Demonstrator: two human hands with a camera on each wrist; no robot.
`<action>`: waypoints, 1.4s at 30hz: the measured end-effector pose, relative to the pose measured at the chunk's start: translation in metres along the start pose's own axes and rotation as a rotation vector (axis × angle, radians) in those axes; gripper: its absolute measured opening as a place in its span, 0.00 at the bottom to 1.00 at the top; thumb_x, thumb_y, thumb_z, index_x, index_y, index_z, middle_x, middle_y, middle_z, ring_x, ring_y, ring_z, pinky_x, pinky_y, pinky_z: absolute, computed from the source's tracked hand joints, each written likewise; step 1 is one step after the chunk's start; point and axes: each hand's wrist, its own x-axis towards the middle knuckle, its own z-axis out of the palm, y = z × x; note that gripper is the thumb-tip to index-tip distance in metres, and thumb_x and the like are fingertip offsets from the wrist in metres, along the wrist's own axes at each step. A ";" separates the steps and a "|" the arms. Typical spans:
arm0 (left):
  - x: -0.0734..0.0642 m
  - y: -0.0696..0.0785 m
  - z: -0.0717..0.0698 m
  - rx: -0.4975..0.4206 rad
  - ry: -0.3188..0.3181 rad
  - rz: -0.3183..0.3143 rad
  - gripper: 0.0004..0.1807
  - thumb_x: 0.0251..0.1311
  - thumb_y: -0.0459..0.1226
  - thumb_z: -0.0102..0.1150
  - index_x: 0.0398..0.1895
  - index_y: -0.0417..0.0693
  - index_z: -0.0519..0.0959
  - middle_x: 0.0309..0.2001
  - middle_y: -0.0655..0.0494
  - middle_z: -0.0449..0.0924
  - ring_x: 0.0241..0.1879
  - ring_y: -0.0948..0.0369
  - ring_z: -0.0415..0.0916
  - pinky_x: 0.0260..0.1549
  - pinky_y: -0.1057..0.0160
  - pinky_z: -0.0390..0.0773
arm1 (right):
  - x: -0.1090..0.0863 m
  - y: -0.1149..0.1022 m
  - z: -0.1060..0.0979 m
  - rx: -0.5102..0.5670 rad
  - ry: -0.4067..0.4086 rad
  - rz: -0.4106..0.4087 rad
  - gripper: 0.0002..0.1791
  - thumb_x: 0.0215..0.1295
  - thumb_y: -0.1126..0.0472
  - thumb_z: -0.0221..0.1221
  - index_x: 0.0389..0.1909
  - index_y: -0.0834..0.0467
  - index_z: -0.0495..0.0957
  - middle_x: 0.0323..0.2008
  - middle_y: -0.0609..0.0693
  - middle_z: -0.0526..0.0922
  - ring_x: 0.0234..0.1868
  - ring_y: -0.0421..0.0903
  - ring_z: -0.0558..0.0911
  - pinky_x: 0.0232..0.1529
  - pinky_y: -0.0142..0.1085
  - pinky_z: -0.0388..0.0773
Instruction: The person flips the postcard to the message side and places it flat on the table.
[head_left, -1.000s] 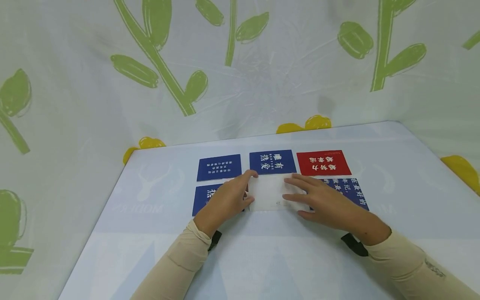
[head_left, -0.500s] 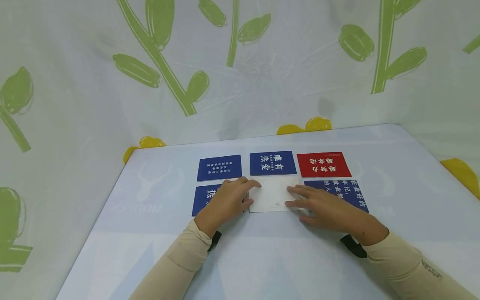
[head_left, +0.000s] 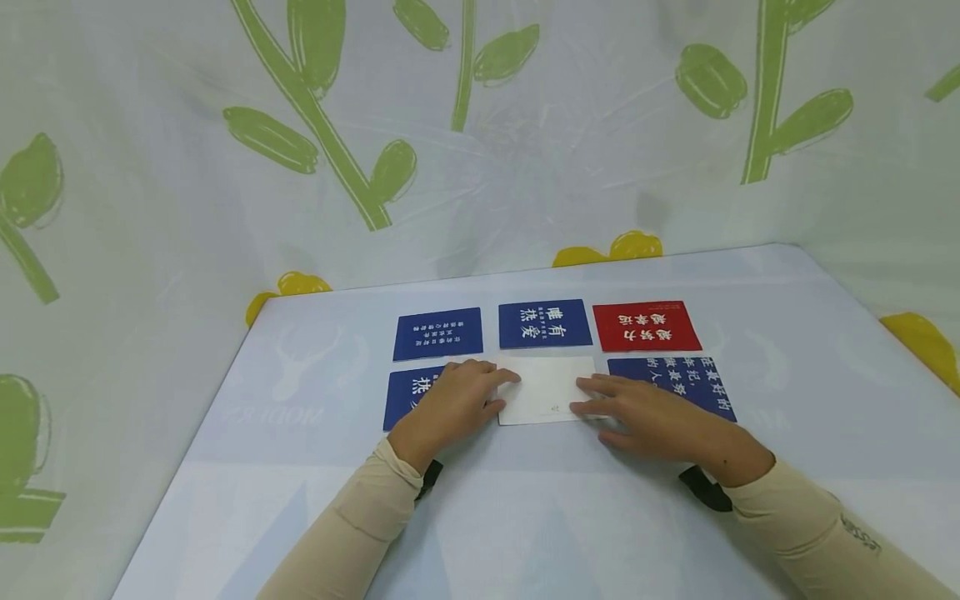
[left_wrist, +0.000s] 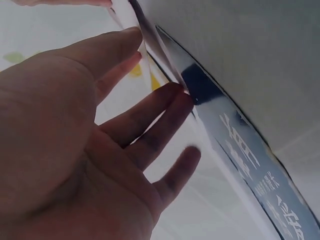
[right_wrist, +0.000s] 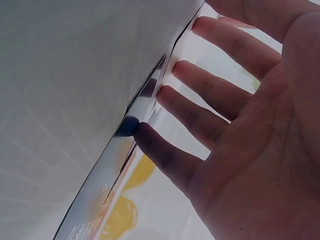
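Observation:
A white card with a small mark near its lower right corner lies flat between the two hands. My left hand rests at its left edge, index finger and thumb touching that side, while the other fingers lie over a blue card with white characters. From the right, my right hand lays spread fingertips on the white card's edge; its back partly covers another blue card. The left wrist view shows relaxed left fingers apart. Straight right fingers reach the cards' edges in the right wrist view.
Behind the white card, a row holds a blue card, a second blue card and a red card. All lie on a pale printed tabletop. A white curtain with green leaves hangs beyond the far edge.
The white card has come down slightly toward the person, opening a narrow gap below the middle blue card. Both hands shifted with it, then stayed nearly still over the last half second.

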 end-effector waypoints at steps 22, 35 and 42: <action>-0.035 -0.041 -0.028 0.024 -0.023 -0.066 0.35 0.56 0.52 0.71 0.68 0.57 0.73 0.67 0.50 0.74 0.68 0.48 0.70 0.67 0.40 0.69 | 0.004 0.004 0.003 0.002 0.028 -0.012 0.26 0.60 0.56 0.69 0.62 0.46 0.80 0.67 0.56 0.75 0.66 0.60 0.76 0.57 0.52 0.80; -0.056 -0.073 -0.028 0.062 -0.126 -0.121 0.44 0.49 0.55 0.76 0.71 0.59 0.71 0.69 0.46 0.71 0.69 0.45 0.69 0.66 0.40 0.70 | 0.000 0.000 0.001 0.013 0.021 -0.001 0.26 0.60 0.57 0.69 0.61 0.47 0.81 0.67 0.57 0.76 0.66 0.61 0.76 0.58 0.53 0.80; -0.054 -0.078 -0.028 0.054 -0.147 -0.135 0.42 0.50 0.56 0.74 0.70 0.57 0.72 0.69 0.45 0.70 0.67 0.45 0.69 0.65 0.37 0.69 | 0.001 -0.001 -0.002 0.011 0.018 -0.001 0.26 0.61 0.57 0.69 0.62 0.46 0.80 0.67 0.57 0.75 0.66 0.61 0.75 0.58 0.54 0.79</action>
